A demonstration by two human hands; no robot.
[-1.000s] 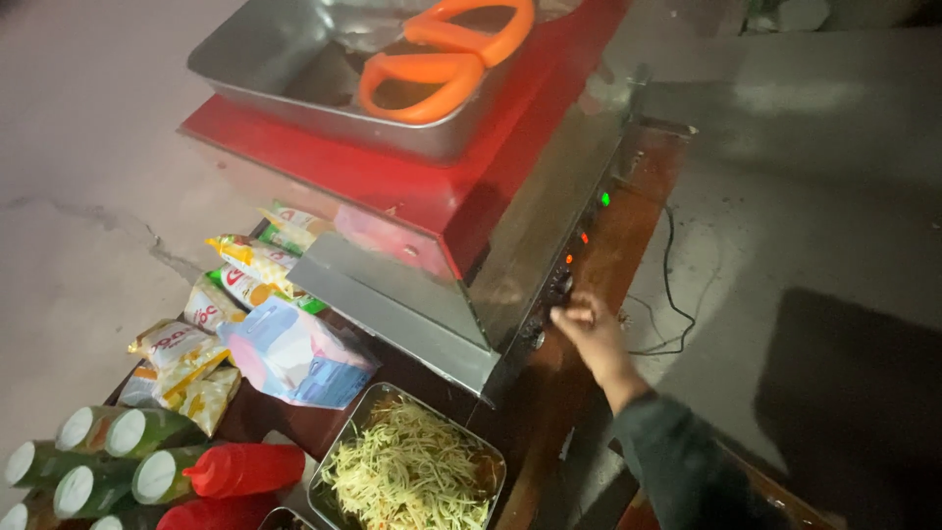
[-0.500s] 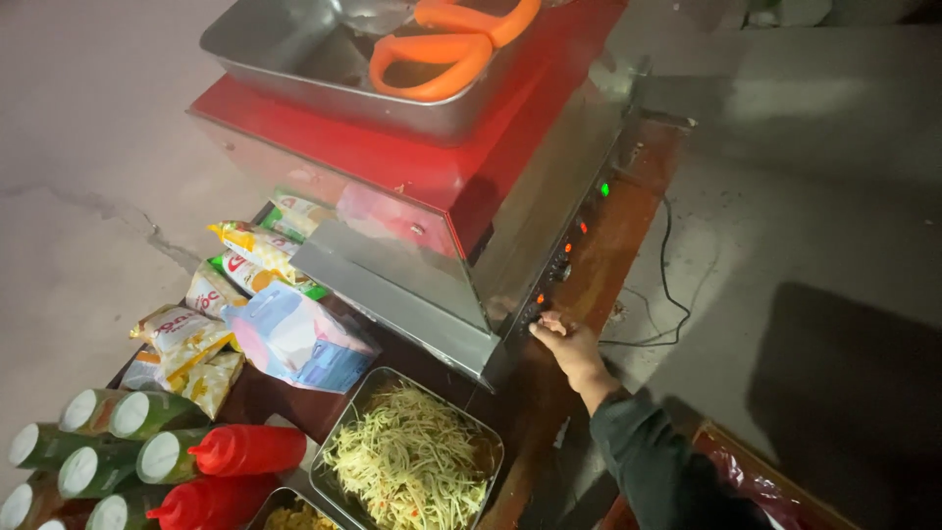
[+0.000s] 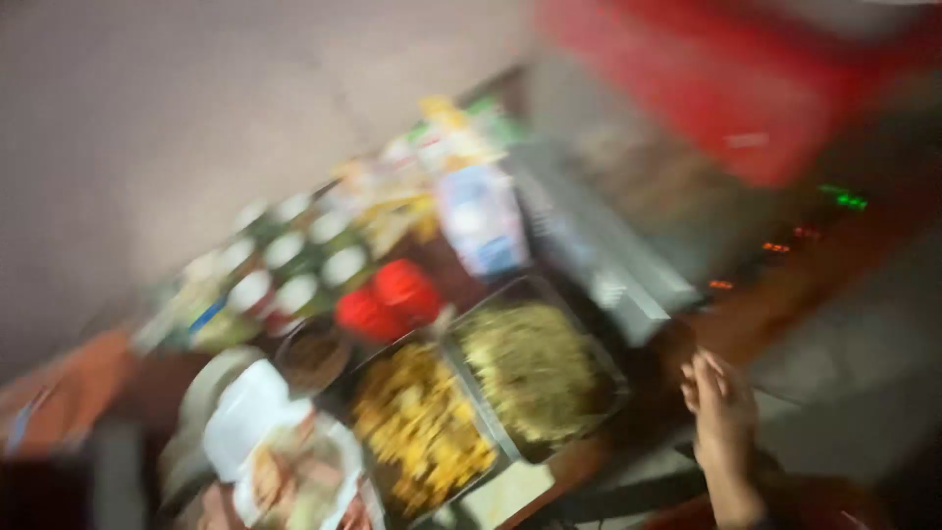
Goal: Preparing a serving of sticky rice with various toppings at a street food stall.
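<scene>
The picture is heavily blurred by motion. My right hand [image 3: 721, 412] is at the lower right, fingers together and extended, holding nothing, just right of a metal tray of pale shredded food [image 3: 535, 378]. Above it stands the red and steel machine [image 3: 687, 167] with small green and orange lights [image 3: 785, 245] on its side. My left hand is out of view.
A second tray of yellow food pieces [image 3: 422, 432] lies left of the first. Red squeeze bottles [image 3: 388, 299], several white-capped green bottles [image 3: 285, 265], snack packets [image 3: 451, 147] and a white and blue bag [image 3: 481, 221] crowd the wooden table [image 3: 746, 329]. Plates [image 3: 265, 442] sit at lower left.
The camera has swung down and left, bringing more trays and plates into view. My right hand has pulled back from the machine's control panel toward the table's edge.
</scene>
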